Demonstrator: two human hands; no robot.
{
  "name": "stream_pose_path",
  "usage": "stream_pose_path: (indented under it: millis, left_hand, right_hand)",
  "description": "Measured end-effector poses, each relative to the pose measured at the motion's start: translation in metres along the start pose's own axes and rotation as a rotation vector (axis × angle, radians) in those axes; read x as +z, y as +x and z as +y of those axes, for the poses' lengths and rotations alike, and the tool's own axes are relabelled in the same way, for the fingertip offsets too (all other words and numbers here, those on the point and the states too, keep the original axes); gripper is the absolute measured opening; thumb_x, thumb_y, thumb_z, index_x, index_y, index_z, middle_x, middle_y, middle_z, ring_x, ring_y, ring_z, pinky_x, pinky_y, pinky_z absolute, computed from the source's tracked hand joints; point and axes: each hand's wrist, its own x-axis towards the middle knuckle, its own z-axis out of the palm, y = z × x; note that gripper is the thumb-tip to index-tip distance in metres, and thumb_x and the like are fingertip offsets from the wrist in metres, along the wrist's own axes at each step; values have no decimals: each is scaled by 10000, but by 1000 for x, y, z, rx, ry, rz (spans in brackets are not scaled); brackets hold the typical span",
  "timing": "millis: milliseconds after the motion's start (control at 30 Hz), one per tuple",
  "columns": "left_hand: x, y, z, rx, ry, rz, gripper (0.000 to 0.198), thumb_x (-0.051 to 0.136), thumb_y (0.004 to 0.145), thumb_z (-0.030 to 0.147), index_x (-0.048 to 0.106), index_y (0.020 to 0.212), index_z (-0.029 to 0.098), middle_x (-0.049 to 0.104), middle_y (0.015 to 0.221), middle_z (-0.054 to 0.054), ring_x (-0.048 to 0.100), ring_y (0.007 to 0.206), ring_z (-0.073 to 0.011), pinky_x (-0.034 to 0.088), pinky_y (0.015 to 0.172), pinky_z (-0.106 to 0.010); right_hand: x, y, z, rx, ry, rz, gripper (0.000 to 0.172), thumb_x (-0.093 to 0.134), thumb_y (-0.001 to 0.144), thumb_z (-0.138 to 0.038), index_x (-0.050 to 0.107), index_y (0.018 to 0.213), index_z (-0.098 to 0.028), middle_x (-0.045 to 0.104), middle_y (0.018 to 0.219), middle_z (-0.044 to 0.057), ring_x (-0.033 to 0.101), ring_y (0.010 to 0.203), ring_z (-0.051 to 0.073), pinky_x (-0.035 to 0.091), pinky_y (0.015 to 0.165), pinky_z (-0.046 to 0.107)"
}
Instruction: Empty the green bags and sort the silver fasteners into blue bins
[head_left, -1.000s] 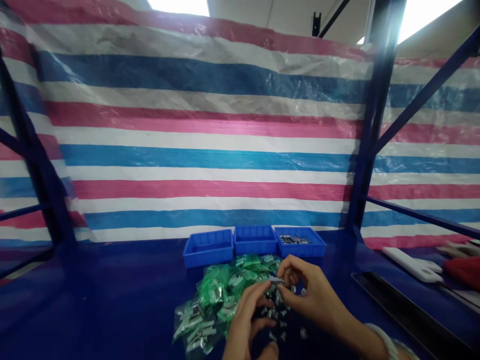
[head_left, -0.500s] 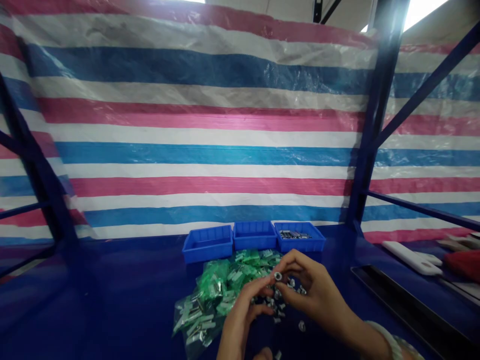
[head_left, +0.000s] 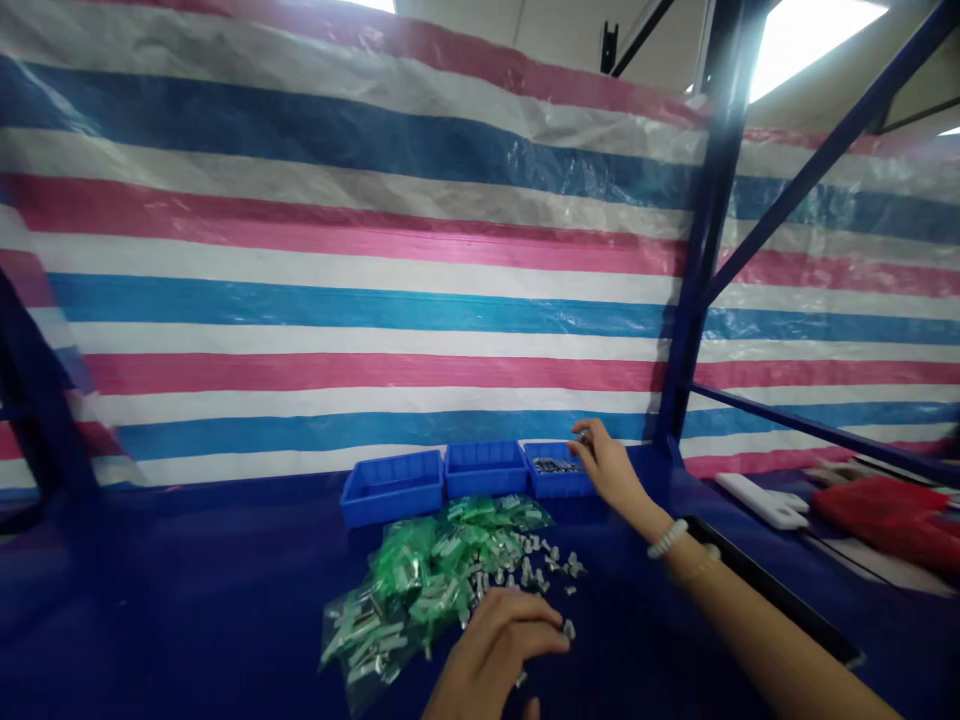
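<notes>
Striped sheeting (head_left: 375, 300) hangs behind a blue post (head_left: 697, 260); a ceiling light (head_left: 810, 45) shines above. At right lie a black strip (head_left: 799, 608), a white object (head_left: 761, 500) and a red bundle (head_left: 885, 508), possibly cloth.

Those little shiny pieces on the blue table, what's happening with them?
A person is handling them with bare hands. The right hand seems to pinch a small silvery piece up by the rightmost blue plastic bin, which holds some metal parts. The left hand is open, low over the blue table; its fingertips are close to one loose piece. More loose silvery pieces lie scattered beside clear and green plastic bags.
</notes>
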Motion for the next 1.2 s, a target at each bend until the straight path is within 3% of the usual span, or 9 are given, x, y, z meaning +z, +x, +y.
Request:
stream_pose_path:
  millis: [133,267,367,467,567,667,767,933,1200]
  left_hand:
    - [-19,16,4,-39,99,-18,426,449,775,44,490,1157,227,601,1120,-97,567,1052,-236,466,929,-393]
    - [-51,43,-6,-202,249,-46,310,452,812,87,532,1086,207,624,1048,-80,576,1014,-235,475,907,-426]
    - [-75,49,-17,-342,379,-258,316,532,823,224,551,1136,190,632,1108,-101,579,1050,-278,482,900,-475]
    - [-91,38,-24,-428,420,-453,586,620,792,486,495,1285,196,584,1259,-142,546,1150,-338,464,937,-526]
    - [-98,25,-27,-418,437,-531,805,690,683,602,462,1339,197,522,1356,-163,485,1236,-369,408,1009,-549]
    - [-98,15,-33,-400,465,-528,856,755,604,568,483,1329,203,471,1416,-160,401,1308,-401,318,1068,-596]
    - [-93,6,-39,-446,440,-501,789,774,613,433,499,1312,193,491,1401,-152,415,1300,-390,327,1074,-582]
    - [-89,-3,-46,-500,353,-403,514,625,775,232,507,1275,218,551,1342,-95,497,1241,-286,400,1055,-470]
    - [-85,-8,-51,-571,298,-261,337,440,951,325,479,1273,233,590,1278,-81,542,1181,-240,424,1024,-451]
  right_hand:
    - [-5,5,21,4,-137,-22,348,562,855,-283,497,1141,-96,584,617,31,613,655,274,435,627,339]
    - [-13,-5,18,-38,-173,-61,267,480,925,-310,565,1086,-115,580,650,47,591,694,264,406,665,336]
    - [-12,-11,-5,-120,-122,-114,253,407,966,-311,603,977,-151,607,713,51,578,705,225,398,672,314]
    - [-4,-19,-41,-222,-51,-186,240,426,967,-298,620,889,-180,638,770,36,576,728,189,400,677,287]
    - [8,-32,-75,-396,-1,-350,135,528,904,-220,630,822,-189,625,711,4,558,719,166,396,692,274]
    - [21,-45,-96,-597,9,-527,94,579,830,-145,615,749,-178,600,683,-8,529,712,151,389,759,294]
    - [33,-54,-101,-664,-5,-585,116,620,786,-166,598,672,-171,594,731,0,517,750,152,373,800,316]
    - [44,-67,-94,-651,9,-584,65,615,771,-174,643,713,-181,589,842,20,498,842,178,361,772,316]
    - [46,-78,-94,-525,-21,-599,191,660,802,-288,676,983,-227,587,958,46,496,934,223,373,847,373]
